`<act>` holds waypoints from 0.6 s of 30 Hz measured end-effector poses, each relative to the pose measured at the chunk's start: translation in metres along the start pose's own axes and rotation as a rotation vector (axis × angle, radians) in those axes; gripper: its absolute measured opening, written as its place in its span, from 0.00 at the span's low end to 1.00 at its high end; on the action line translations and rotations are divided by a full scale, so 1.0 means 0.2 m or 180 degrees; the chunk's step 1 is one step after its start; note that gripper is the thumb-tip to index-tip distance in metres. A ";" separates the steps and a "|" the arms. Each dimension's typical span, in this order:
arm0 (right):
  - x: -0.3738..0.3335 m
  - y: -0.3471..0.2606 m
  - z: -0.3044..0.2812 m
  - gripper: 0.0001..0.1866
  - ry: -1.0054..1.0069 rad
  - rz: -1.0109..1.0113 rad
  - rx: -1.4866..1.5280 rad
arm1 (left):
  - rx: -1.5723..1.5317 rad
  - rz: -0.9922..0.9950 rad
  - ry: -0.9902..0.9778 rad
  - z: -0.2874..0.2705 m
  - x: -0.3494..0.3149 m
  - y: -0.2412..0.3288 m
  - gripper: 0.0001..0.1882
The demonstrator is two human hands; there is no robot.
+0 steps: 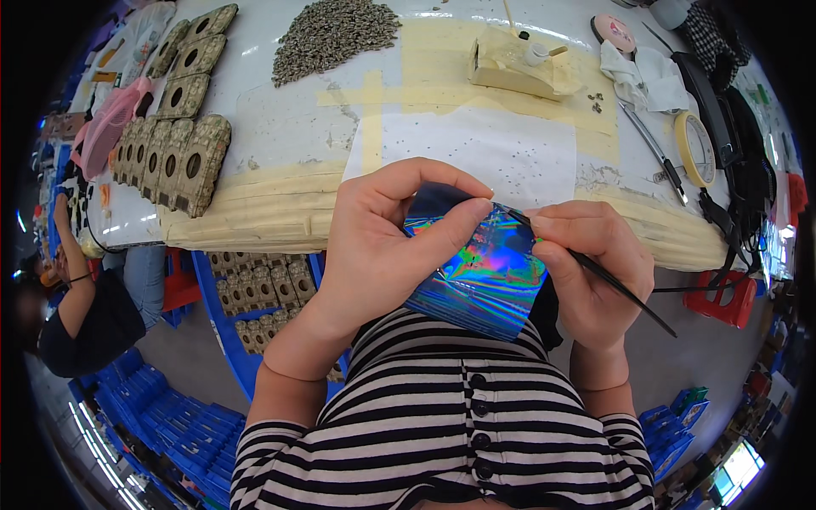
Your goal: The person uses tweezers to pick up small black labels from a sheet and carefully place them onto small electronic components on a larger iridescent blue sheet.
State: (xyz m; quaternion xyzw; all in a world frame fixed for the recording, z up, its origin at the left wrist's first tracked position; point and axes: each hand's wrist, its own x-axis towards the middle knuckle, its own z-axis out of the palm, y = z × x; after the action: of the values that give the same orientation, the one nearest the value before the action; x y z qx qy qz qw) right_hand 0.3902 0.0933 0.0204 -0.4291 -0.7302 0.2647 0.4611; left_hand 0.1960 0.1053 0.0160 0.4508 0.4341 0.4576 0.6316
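Note:
My left hand (370, 242) pinches the upper edge of a shiny holographic sheet (489, 302) between thumb and fingers. The sheet reflects blue, green and pink and hangs in front of my striped shirt, at the table's front edge. Closed around slim black tweezers (625, 293), my right hand (599, 255) brings their tip to the sheet's top edge, close to my left thumb. Whether the tip grips anything is too small to tell. Beyond my hands lies white paper (476, 140) with tiny specks scattered on it.
Camouflage-patterned housings (174, 166) stand in rows at the left. A pile of small metal parts (336, 38) and a taped block (518, 68) are further back. At right lie a pen-like tool (654, 153) and a tape roll (695, 149). A person (81, 314) sits at left.

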 end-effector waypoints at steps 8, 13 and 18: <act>-0.01 0.00 0.00 0.09 -0.0011 0.0022 0.0003 | -0.0062 -0.0077 -0.0047 0.00 0.00 0.01 0.07; -0.03 0.01 -0.02 0.09 0.0224 0.0256 0.0379 | 0.0506 0.0426 -0.0129 -0.01 0.00 -0.03 0.08; -0.04 0.03 -0.05 0.08 0.0301 0.0334 0.0684 | 0.1889 0.1848 -0.0256 -0.02 -0.02 -0.12 0.14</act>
State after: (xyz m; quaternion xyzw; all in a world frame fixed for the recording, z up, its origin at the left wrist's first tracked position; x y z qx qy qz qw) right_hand 0.4023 0.0896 0.0169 -0.4268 -0.6516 0.3446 0.5239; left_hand 0.1951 0.0985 -0.0075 0.7344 0.3770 0.4538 0.3355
